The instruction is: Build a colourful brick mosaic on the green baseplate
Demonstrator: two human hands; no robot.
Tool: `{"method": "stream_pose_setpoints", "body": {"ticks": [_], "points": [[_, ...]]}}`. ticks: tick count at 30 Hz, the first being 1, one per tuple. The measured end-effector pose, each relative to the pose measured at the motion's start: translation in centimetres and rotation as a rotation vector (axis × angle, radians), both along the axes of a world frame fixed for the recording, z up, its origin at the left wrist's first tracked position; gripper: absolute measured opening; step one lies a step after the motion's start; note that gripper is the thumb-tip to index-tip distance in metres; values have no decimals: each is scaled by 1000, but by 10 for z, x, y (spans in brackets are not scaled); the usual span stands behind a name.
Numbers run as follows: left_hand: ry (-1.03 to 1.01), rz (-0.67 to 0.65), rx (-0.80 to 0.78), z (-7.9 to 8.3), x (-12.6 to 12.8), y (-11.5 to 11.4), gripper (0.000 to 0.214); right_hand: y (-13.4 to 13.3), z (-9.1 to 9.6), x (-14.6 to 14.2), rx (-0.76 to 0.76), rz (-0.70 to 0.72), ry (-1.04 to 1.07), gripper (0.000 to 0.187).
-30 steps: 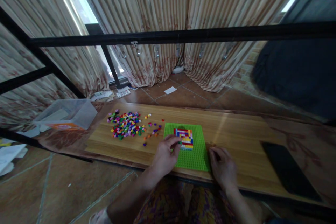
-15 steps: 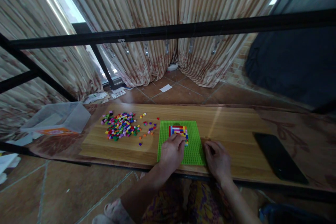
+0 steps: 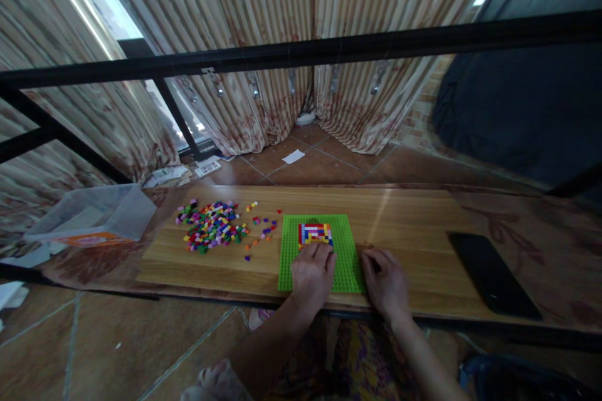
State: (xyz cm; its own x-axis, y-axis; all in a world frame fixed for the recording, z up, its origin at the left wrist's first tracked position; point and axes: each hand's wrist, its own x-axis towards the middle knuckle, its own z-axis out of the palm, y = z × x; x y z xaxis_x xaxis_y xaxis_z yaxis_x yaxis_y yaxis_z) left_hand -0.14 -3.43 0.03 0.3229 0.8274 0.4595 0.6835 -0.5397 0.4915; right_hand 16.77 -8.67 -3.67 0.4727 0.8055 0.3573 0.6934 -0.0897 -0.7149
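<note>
A green studded baseplate (image 3: 341, 235) lies on the wooden board. Toy building bricks (image 3: 315, 230) in red, white, blue and yellow form a block on its upper middle. My left hand (image 3: 313, 276) rests over the lower part of this block, its fingers bent together and pointing down at the bricks. Whatever may be under those fingertips is hidden. Beside the plate's right edge, my right hand (image 3: 386, 283) lies on the board with curled fingers, thumb and forefinger close together. I cannot make out anything between them.
A heap of mixed loose bricks (image 3: 214, 225) lies to the left, with several stray ones nearer the plate. Farther left stands a clear plastic box (image 3: 113, 216). A black flat slab (image 3: 491, 272) lies at the right. A dark metal rail (image 3: 282, 53) crosses behind the board.
My left hand has shifted slightly right and down over the brick block, showing more of its upper rows. My right hand stays beside the plate. The whole view has shifted a little.
</note>
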Motion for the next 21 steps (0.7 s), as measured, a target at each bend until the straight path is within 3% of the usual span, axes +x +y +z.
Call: {"method": "stream_pose_setpoints", "body": {"ticks": [8,15,21], "points": [[-7,-13,107,-2,3,0,4,3,15,-3,-9,20,239,40],[10,-16,94,-3,3,-1,7,23,21,-37,-16,123,585,36],[-23,-39,63,-6,0,-1,8,28,21,-50,-4,79,799,37]]}}
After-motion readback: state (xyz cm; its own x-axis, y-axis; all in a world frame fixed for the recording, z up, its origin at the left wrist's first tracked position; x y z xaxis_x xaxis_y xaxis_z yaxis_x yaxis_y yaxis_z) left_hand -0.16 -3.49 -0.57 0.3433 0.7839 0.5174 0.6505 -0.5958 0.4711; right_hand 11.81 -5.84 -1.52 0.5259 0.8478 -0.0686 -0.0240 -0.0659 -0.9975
